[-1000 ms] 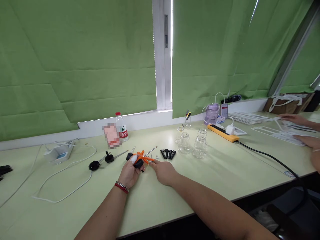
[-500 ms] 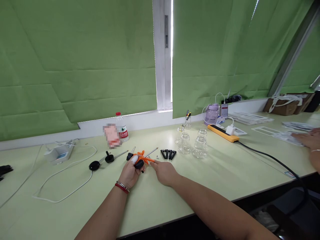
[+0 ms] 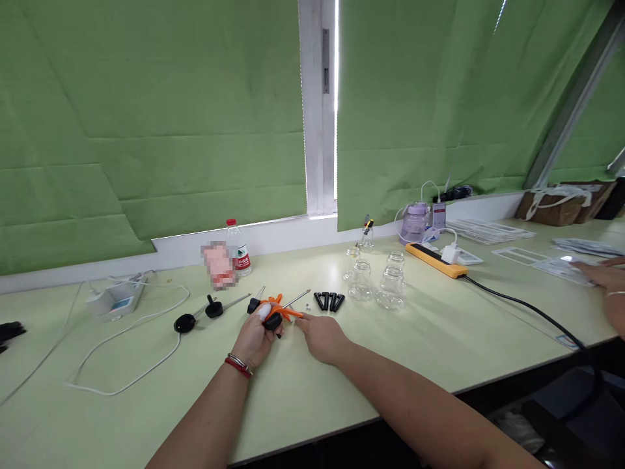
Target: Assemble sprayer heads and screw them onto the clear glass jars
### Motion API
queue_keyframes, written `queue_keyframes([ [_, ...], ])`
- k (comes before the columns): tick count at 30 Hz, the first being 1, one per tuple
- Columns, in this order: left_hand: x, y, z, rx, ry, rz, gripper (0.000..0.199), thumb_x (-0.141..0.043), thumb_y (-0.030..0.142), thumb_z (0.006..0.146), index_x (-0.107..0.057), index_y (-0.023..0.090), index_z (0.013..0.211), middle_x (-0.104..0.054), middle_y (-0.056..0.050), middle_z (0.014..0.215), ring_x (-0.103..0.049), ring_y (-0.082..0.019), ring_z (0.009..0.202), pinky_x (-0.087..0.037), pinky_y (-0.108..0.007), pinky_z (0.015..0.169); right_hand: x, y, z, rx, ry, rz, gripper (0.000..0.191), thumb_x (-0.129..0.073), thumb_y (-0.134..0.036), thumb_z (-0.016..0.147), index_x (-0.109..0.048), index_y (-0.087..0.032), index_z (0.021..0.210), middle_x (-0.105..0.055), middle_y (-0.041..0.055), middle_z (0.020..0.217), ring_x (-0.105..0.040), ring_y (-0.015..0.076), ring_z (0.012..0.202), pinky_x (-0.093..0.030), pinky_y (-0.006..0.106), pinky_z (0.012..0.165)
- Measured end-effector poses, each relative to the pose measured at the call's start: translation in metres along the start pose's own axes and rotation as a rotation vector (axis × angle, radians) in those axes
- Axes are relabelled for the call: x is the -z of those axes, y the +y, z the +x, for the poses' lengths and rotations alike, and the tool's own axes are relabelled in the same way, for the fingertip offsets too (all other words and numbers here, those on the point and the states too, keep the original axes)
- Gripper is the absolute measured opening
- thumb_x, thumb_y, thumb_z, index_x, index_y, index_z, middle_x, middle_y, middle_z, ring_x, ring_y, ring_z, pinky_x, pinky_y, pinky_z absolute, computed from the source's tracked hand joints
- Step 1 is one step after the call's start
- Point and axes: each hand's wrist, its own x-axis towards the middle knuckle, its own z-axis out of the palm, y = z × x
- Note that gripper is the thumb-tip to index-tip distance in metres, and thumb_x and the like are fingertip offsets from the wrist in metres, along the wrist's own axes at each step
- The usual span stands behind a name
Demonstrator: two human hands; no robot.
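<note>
My left hand (image 3: 254,337) is closed round a black round knob-like part (image 3: 273,321) with a thin metal rod (image 3: 297,299) that points up to the right. A white wrap covers one of its fingertips. Beside it, my right hand (image 3: 323,337) pinches the near end of a slim orange piece (image 3: 294,314), which reaches toward the black part. Whether the two parts touch is too small to tell. More orange pieces (image 3: 276,299) and another black rodded part (image 3: 253,305) lie just behind my left hand. Several short black handles (image 3: 329,301) rest to the right.
Two black rodded parts (image 3: 213,309) lie at left near a white cable (image 3: 117,393). Several glass jars (image 3: 361,286) stand right of centre, before an orange power strip (image 3: 434,260). A bottle (image 3: 243,254) stands at the back. Another person's hand (image 3: 603,273) touches papers at far right.
The metal rod's tip has shifted very slightly right and down. My hands keep nearly the same place and hold. The other person's hand at far right has moved a little.
</note>
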Motion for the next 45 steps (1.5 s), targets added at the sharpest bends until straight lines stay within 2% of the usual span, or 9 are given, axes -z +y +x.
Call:
queue_keyframes([
  [16,0.0,0.001,0.0,0.0,-0.01,0.006,0.019,-0.059,0.034,0.081,-0.056,0.016,0.08,-0.052,0.001,0.056,-0.048,-0.013,0.047,-0.044,-0.028,0.051,0.006,-0.003,-0.003,-0.029,0.013,0.051,0.042,-0.042,-0.014,0.084,-0.053,-0.025,0.123,-0.056,0.0048,0.13,-0.066,0.0209,0.09,-0.047,0.029,0.072],
  [22,0.001,0.0,0.0,0.0,-0.003,0.002,0.019,-0.06,0.034,0.081,-0.056,0.016,0.08,-0.053,0.0,0.057,-0.049,-0.013,0.048,-0.044,-0.028,0.051,0.002,0.0,-0.004,-0.003,0.048,0.062,0.041,-0.04,-0.014,0.083,-0.053,-0.023,0.122,-0.051,0.0051,0.136,-0.066,0.021,0.088,-0.047,0.029,0.069],
  [27,0.001,0.001,0.0,-0.004,0.005,-0.007,0.018,-0.06,0.033,0.081,-0.057,0.016,0.08,-0.054,0.0,0.058,-0.049,-0.013,0.047,-0.044,-0.029,0.051,0.002,0.002,-0.006,0.02,0.113,0.099,0.038,-0.04,-0.015,0.085,-0.054,-0.023,0.12,-0.053,0.0049,0.133,-0.066,0.0206,0.091,-0.048,0.029,0.071],
  [32,0.002,0.002,0.0,-0.026,0.017,-0.025,0.016,-0.059,0.032,0.081,-0.057,0.016,0.081,-0.053,0.0,0.057,-0.048,-0.013,0.046,-0.043,-0.029,0.05,0.001,0.006,-0.005,0.004,0.218,0.219,0.037,-0.038,-0.014,0.087,-0.059,-0.023,0.116,-0.062,0.0035,0.12,-0.065,0.0184,0.092,-0.048,0.028,0.074],
  [38,0.004,0.002,0.001,-0.021,0.015,-0.035,0.017,-0.06,0.033,0.08,-0.057,0.016,0.081,-0.053,0.001,0.057,-0.048,-0.012,0.046,-0.043,-0.028,0.048,-0.006,0.014,0.001,-0.041,0.386,0.412,0.037,-0.041,-0.014,0.086,-0.064,-0.02,0.114,-0.065,0.0044,0.117,-0.063,0.0182,0.102,-0.047,0.029,0.089],
  [42,0.004,0.002,0.001,0.051,-0.026,-0.015,0.019,-0.057,0.037,0.082,-0.056,0.018,0.081,-0.052,0.002,0.057,-0.045,-0.01,0.042,-0.04,-0.026,0.045,-0.006,0.019,0.004,-0.106,0.432,0.6,0.032,-0.045,-0.018,0.085,-0.068,-0.019,0.107,-0.069,0.006,0.109,-0.063,0.0197,0.099,-0.046,0.032,0.091],
  [45,0.003,0.003,-0.002,0.15,-0.088,0.021,0.023,-0.054,0.041,0.083,-0.056,0.018,0.081,-0.051,0.002,0.056,-0.04,-0.008,0.037,-0.036,-0.023,0.039,-0.008,0.025,0.006,-0.182,0.448,0.759,0.028,-0.051,-0.021,0.082,-0.071,-0.02,0.101,-0.072,0.0057,0.1,-0.065,0.0208,0.089,-0.049,0.034,0.085],
])
